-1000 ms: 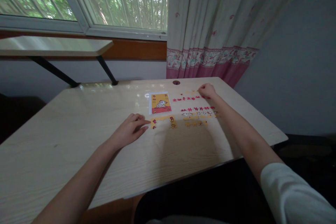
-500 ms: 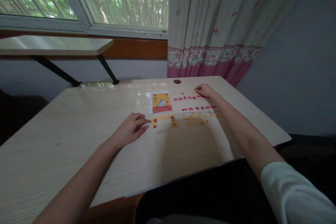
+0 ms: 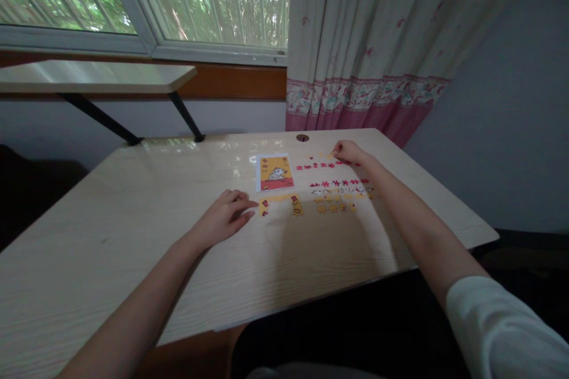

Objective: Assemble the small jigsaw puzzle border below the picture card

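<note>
We count two hands point(image 3: 226, 214) point(image 3: 350, 152), one picture card point(image 3: 276, 173), one partial puzzle border point(image 3: 296, 204), two rows of red pieces point(image 3: 323, 166) point(image 3: 335, 183), one desk point(image 3: 133, 237), one curtain point(image 3: 342, 35)

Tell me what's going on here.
A person at a table is handling small jigsaw pieces. The left hand has a fingertip at the left edge of a partly joined yellow section, just below a picture card. The right hand has its fingertips down at the far yellow pieces; whether it grips one is unclear. Loose red pieces lie in rows nearby.
</note>
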The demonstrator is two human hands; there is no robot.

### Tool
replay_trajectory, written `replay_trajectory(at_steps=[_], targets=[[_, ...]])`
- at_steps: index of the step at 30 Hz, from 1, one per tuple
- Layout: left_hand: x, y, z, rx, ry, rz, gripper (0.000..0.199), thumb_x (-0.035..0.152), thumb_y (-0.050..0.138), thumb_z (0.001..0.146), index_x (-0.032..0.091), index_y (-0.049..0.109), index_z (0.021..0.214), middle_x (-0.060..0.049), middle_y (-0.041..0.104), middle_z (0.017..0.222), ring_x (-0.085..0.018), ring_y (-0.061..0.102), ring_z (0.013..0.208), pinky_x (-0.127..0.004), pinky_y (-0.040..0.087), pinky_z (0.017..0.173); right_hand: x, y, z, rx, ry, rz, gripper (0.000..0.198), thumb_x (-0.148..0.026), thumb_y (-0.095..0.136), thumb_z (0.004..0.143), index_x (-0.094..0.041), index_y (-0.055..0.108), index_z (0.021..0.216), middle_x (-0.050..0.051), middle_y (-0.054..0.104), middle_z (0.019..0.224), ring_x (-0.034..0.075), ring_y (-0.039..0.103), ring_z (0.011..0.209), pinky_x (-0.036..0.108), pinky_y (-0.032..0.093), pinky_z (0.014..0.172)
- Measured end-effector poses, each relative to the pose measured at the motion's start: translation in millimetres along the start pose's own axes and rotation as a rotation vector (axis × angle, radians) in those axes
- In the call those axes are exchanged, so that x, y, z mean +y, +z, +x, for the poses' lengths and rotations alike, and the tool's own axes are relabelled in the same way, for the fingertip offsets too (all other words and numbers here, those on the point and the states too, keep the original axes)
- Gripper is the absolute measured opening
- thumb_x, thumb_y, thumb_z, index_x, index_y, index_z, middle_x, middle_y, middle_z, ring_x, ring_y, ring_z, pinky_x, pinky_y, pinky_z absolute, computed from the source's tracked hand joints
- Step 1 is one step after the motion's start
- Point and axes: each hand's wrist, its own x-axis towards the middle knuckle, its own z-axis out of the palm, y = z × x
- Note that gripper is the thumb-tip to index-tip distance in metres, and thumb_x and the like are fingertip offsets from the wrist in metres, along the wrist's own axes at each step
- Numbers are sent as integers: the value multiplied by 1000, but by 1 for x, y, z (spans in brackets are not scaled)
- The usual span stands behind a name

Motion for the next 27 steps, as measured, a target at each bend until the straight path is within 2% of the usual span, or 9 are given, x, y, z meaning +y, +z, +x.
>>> replay_trajectory(at_steps=[4,6,8,11,15,18,20,27], targets=[[-1,1,0,10,9,-1,28,32,49,88,20,69,103,-9,59,93,-21,53,86,-39,45,81,-8,-2,-17,39,-6,88,19,-26,58,82,-12,63,94,6,68,79,12,58,66,21,43,63],[-1,1,0,14,10,6,28,31,48,89,19,69,104,-9,59,94,-21,53,87,-38,45,81,-19,-3,-27,66,-33,231,16,-26,58,82,-13,62,90,5,67,79,11,57,65,21,43,61],[1,0,0,29,-3,3,28,32,49,89,19,69,104,-8,59,94,-21,54,88,-37,45,81,-34,-1,-39,59,-100,465,11,-25,60,80,-15,61,85,5,67,79,11,57,65,21,44,61],[9,0,2,90,-23,-42,25,32,51,89,20,68,102,-7,62,93,-21,54,89,-35,46,80,-65,8,-62,-35,-234,781,15,-29,65,76,-15,60,82,4,66,78,11,59,68,23,46,65],[24,2,6,183,-22,-150,20,29,51,89,19,68,91,-7,66,89,-19,57,85,-34,47,78,-105,31,-98,-178,-335,993,27,-36,71,70,-15,63,85,2,66,75,11,59,65,24,46,61],[34,5,10,202,-28,-228,17,30,54,88,20,68,86,-6,69,88,-19,60,84,-34,47,78,-126,46,-121,-294,-388,1048,29,-34,71,70,-16,65,91,0,66,72,10,59,63,22,45,58],[39,7,11,203,-42,-279,17,32,57,86,21,69,85,-6,70,87,-19,61,84,-34,48,77,-135,52,-132,-307,-403,1022,26,-32,71,70,-17,66,91,-1,66,70,9,58,61,21,44,56],[47,16,15,200,-117,-426,17,34,61,81,19,70,78,-6,70,82,-17,61,79,-31,49,73,-147,59,-151,-157,-484,906,15,-31,67,76,-21,68,88,0,69,77,10,61,69,23,46,62]])
